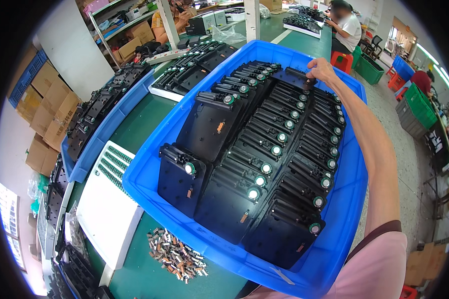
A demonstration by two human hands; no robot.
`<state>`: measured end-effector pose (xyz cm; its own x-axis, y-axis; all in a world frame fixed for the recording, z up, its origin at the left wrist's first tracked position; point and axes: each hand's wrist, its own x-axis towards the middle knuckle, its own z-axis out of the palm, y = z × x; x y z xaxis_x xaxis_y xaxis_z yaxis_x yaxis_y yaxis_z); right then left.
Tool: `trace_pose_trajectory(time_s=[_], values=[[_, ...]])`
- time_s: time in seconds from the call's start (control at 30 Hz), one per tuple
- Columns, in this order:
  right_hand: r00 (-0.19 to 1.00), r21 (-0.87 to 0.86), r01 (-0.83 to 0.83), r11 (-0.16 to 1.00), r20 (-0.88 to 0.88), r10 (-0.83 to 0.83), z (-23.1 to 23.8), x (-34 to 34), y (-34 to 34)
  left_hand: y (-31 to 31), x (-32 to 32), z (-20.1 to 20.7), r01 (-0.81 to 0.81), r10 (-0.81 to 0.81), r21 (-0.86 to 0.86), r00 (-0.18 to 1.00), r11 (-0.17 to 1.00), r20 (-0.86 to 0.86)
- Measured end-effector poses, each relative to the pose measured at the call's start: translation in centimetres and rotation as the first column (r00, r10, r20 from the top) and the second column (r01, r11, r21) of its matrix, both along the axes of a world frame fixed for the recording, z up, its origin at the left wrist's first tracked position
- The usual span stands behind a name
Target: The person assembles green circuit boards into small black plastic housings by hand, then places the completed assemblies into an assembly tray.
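Note:
A large blue plastic bin (159, 199) stands in front of me, packed with rows of black plastic panels (244, 212). Most of these panels carry a ribbed black bar and a round silver disc in a green ring; some show a small copper-coloured strip. My right arm reaches along the bin's right side to its far end. There my right hand (322, 71) has its fingers closed on the edge of a black panel (288, 75); the fingertips are partly hidden. My left hand does not show.
Left of the bin lies a white foam tray (107, 214) with rows of small green-ringed parts. A pile of small metal strips (177, 255) sits on the green table (129, 271). Another blue bin (77, 172) and a white tray (165, 93) hold more panels. Other people work farther off.

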<state>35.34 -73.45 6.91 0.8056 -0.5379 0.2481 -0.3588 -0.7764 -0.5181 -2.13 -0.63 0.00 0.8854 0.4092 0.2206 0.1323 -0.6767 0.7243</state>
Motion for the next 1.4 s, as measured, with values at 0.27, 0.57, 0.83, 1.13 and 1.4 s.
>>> trace_pose_trajectory(time_s=[0.27, 0.57, 0.83, 1.13, 1.4], values=[[0.952, 0.156, -0.3, 0.941, -0.012, 0.305, 0.9, -2.0, 4.9, 0.6, -0.2, -0.5, 0.003, -0.002, -0.003, 0.999, 1.0, 0.045], [0.831, -0.015, -0.553, 0.833, -0.084, 0.55, 1.0, -2.5, 6.5, 0.0, 0.0, -0.2, 0.011, -0.008, -0.057, 0.999, 0.998, 0.051], [0.822, 0.088, -0.556, 0.826, -0.089, 0.563, 1.7, -3.1, 6.9, 0.3, 0.0, -0.4, 0.017, -0.016, -0.009, 0.999, 1.0, 0.049], [0.809, 0.1, -0.566, 0.818, -0.123, 0.575, 2.1, -4.4, 7.1, -0.2, 0.2, 0.0, 0.013, -0.013, -0.015, 0.999, 1.0, 0.05], [0.836, 0.131, -0.526, 0.841, -0.101, 0.539, 1.5, -3.9, 7.5, -0.2, 0.1, 0.1, 0.001, -0.001, -0.014, 0.999, 1.0, 0.033]])
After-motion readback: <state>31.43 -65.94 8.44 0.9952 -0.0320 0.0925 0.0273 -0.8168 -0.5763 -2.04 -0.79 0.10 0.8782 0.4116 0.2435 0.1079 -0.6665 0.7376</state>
